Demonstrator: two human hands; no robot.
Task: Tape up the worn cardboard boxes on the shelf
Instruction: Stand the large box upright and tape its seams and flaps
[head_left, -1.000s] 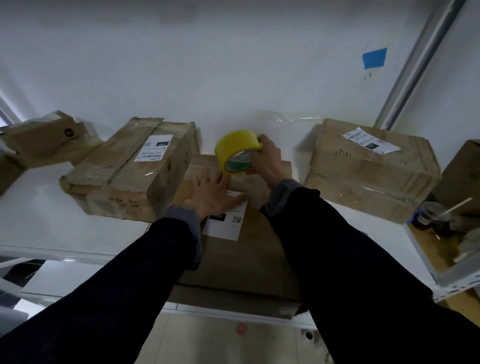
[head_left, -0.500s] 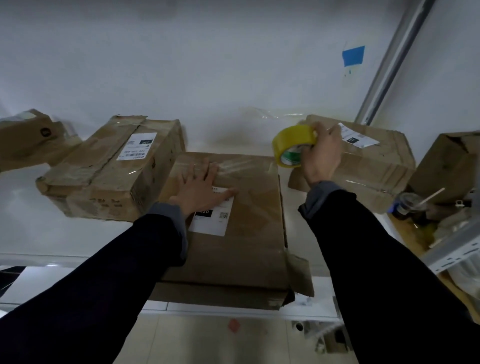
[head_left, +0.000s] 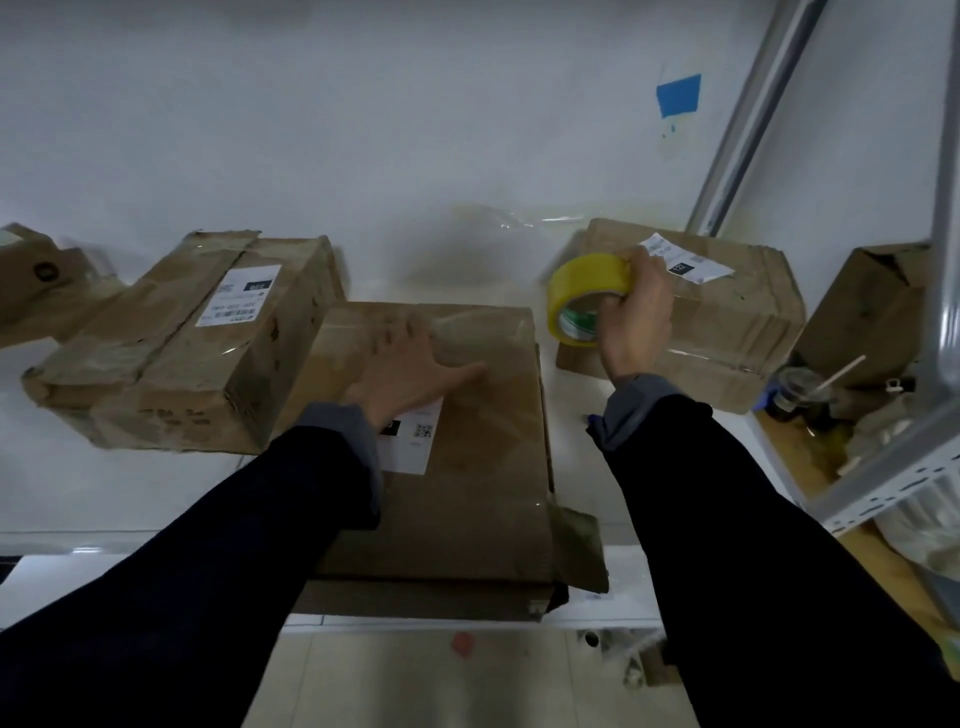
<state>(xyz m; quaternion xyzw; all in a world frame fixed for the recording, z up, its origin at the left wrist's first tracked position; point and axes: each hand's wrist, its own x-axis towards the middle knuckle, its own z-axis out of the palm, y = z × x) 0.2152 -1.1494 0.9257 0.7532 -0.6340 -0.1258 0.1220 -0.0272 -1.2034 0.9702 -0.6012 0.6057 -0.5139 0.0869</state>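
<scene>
A flat worn cardboard box (head_left: 467, 467) lies in the middle of the white shelf (head_left: 104, 483), its near end over the front edge and a torn flap at its near right corner. My left hand (head_left: 405, 369) rests flat on its top with fingers spread, beside a white label. My right hand (head_left: 636, 317) grips a yellow tape roll (head_left: 587, 296) in the air just right of the box's far right corner. Clear tape glints across the far part of the box top.
A taller box (head_left: 182, 353) stands to the left, a crumpled box (head_left: 727, 317) to the right behind the roll. Another box (head_left: 36, 280) sits at far left. A metal shelf post (head_left: 748, 119) rises at right, beside a plastic cup with a straw (head_left: 800, 389).
My right hand has carried the tape roll from above the middle box to the right, off its far right corner. My left hand has stayed pressed on the box top.
</scene>
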